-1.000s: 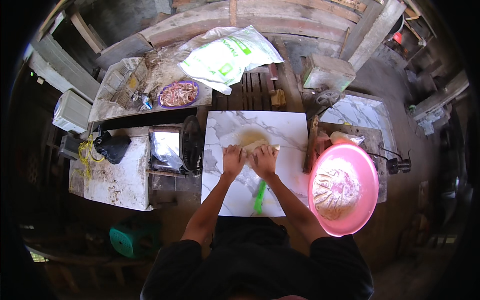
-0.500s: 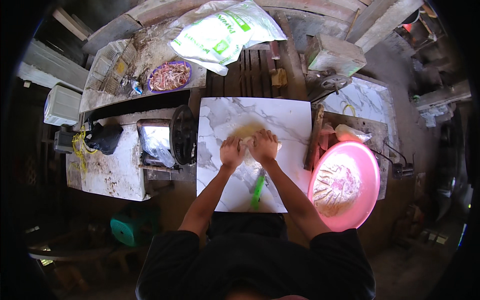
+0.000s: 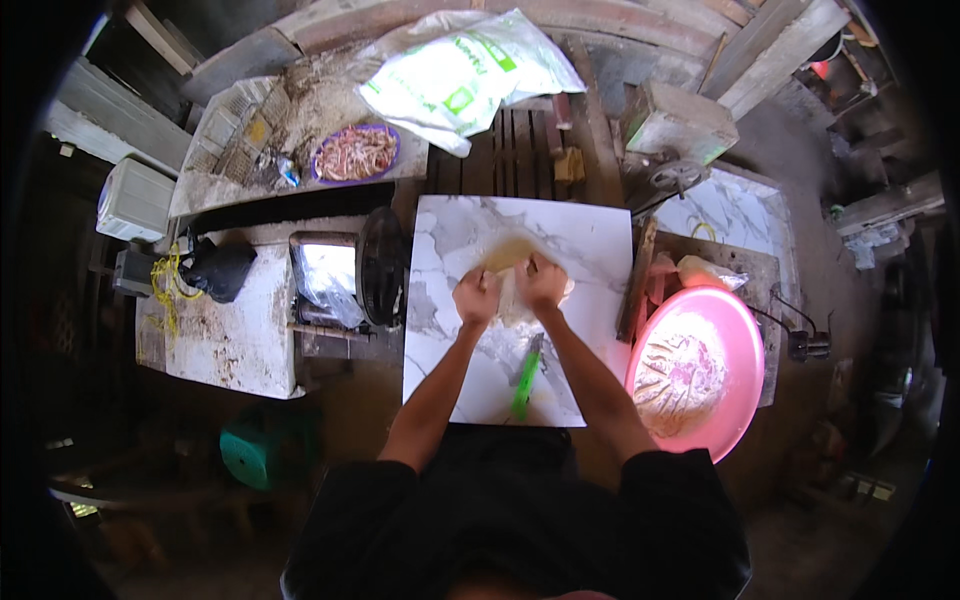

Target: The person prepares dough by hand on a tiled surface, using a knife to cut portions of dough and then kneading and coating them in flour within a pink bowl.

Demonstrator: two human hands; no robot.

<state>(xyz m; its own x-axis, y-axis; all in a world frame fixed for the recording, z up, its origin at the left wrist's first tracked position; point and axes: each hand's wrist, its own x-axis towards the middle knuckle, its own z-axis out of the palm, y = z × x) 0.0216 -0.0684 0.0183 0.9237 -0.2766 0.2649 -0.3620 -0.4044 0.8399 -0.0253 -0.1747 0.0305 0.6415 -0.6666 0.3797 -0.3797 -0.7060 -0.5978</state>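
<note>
A pale lump of dough (image 3: 513,303) lies on a white marble-patterned board (image 3: 445,235) in front of me. My left hand (image 3: 477,296) is closed on the left side of it, fingers curled in. On its right side my right hand (image 3: 542,283) is also closed, slightly blurred; the dough shows between the two fists. Just beyond them is a yellowish patch (image 3: 512,252) on the board. A green-handled cutting tool (image 3: 527,380) lies between my forearms, its dark end pointing toward the dough.
At the right stands a pink basin (image 3: 745,375) with floury strips inside. Left of the board is a hand-wheel machine (image 3: 380,268) beside a white-topped table (image 3: 225,335). Farther back are a purple tray (image 3: 322,170) of reddish-white strips and a white sack (image 3: 440,90).
My fingers have gone from pressing down over the dough to curled fists gripping it. The whole view has shifted slightly, with the board now a little farther right.
</note>
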